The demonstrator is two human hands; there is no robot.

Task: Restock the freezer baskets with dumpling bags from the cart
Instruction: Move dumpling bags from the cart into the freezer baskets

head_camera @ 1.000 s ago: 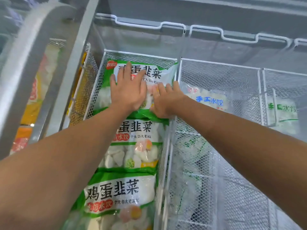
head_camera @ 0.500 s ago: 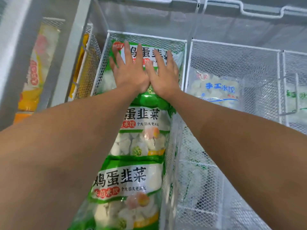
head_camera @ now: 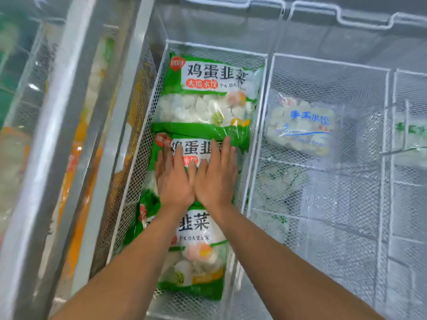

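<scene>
Head view centres on three green dumpling bags lying in a row, overlapping like shingles, inside one long wire basket that runs from the upper middle of the frame down to the bottom middle. The far bag lies flat at the top end, the middle bag sits under both hands, and the near bag reaches almost to the basket's lower end. The left hand and right hand lie side by side, palms down, fingers straight and released, pressing on the middle bag rather than grasping it.

To the right of the frame, a second basket holds only one clear bag with blue print near its far end, with what look like more frosted bags lower down behind the mesh; these are too blurred to count. A further basket at the right edge shows part of another pale bag. At the left of the frame, orange packets show through the freezer's glass and frame.

By my reading the green row is about full and is being flattened; the sparsely filled basket to its right likely remains to be stocked. The cart is not in view
</scene>
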